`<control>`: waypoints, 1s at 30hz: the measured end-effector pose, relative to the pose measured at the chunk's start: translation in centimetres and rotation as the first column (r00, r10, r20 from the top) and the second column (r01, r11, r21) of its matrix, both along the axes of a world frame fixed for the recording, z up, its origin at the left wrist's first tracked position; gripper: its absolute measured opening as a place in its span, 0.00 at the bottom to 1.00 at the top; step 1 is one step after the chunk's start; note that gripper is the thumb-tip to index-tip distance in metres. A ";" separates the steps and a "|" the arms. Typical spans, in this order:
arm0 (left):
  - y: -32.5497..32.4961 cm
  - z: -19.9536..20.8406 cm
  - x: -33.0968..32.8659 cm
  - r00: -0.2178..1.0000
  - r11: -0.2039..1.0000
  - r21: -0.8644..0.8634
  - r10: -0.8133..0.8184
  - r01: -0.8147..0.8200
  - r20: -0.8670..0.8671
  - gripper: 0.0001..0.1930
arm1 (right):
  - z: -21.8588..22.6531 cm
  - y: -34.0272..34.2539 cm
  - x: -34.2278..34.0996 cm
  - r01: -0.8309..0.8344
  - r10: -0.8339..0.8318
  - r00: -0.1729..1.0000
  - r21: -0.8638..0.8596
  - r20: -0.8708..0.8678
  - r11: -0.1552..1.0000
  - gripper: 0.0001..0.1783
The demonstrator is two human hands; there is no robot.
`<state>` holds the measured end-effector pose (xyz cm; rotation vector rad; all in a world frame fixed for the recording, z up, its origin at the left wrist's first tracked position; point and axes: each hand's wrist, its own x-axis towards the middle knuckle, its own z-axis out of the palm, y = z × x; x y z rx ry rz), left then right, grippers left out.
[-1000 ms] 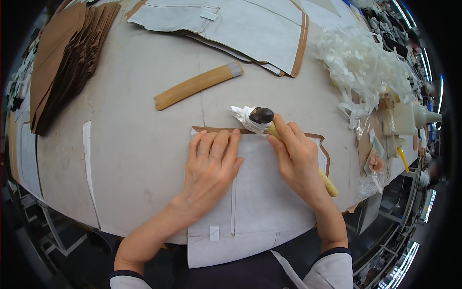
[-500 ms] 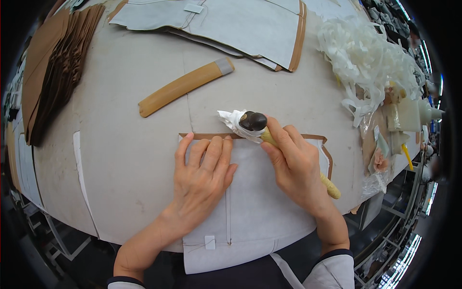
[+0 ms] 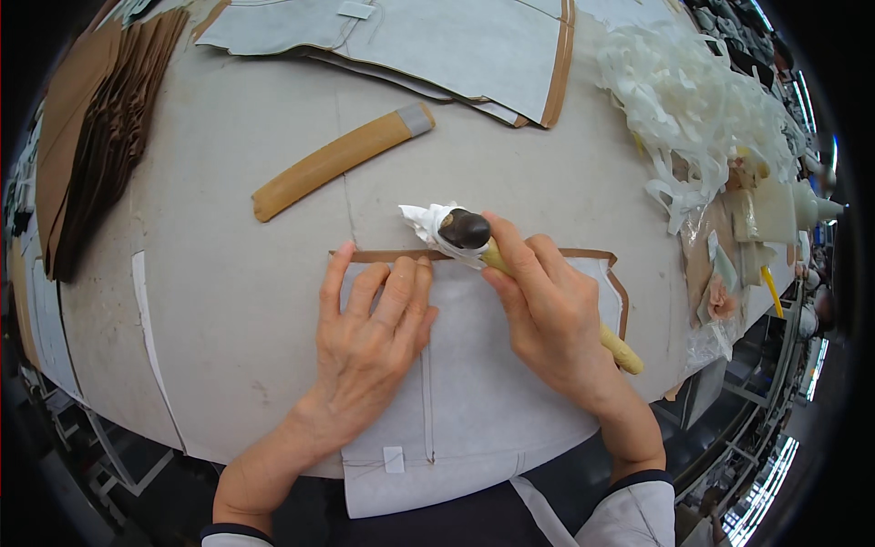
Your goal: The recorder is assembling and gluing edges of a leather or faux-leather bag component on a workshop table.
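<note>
far left, a stack of brown pieces sits idle. left hand lies flat, fingers spread, pinning the pale panel at the near table edge. right hand is wrapped tight round a small hammer, its dark head resting on the panel's far brown edge. risk: if that flat palm eases, the panel could creep, and the left fingertips sit close to the head.

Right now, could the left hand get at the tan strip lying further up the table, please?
Probably yes: the left hand lies flat on the pale panel, holding nothing, and bare table separates it from the tan strip.
</note>
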<state>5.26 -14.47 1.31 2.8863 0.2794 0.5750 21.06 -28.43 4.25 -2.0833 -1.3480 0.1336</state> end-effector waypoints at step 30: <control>0.0 -0.5 -0.4 0.999 1.000 -0.021 -0.009 0.010 0.050 0.27 | -2.2 4.3 0.4 -0.002 0.002 0.988 -0.004 -0.152 1.000 0.07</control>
